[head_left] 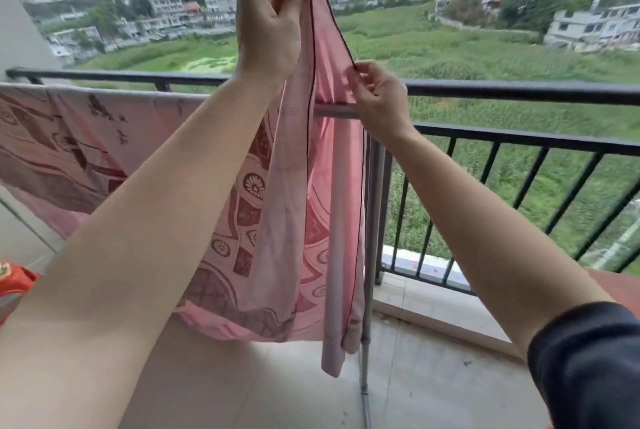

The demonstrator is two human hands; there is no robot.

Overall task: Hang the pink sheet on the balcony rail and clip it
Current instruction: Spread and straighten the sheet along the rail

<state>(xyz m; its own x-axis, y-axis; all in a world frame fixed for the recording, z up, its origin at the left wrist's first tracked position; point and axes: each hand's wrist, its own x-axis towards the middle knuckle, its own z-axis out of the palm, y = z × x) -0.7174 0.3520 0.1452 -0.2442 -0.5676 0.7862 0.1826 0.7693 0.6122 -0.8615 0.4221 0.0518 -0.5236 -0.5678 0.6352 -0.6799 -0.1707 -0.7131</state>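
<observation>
Aloft, sheet (pixel 332 186) in left hand (pixel 268 23), right hand (pixel 379 101)

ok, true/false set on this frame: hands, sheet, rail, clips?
1. The left hand holds the pink sheet up above the balcony rail. True.
2. The right hand has no grip on the sheet. False: it pinches the sheet's dark-trimmed edge.
3. A clip already pins the sheet to the rail. False: no clip shows anywhere in view.
4. To the left, part of the sheet lies draped over a grey bar. True.
5. Both arms are bare all the way up. False: a dark sleeve covers the right upper arm.
</observation>
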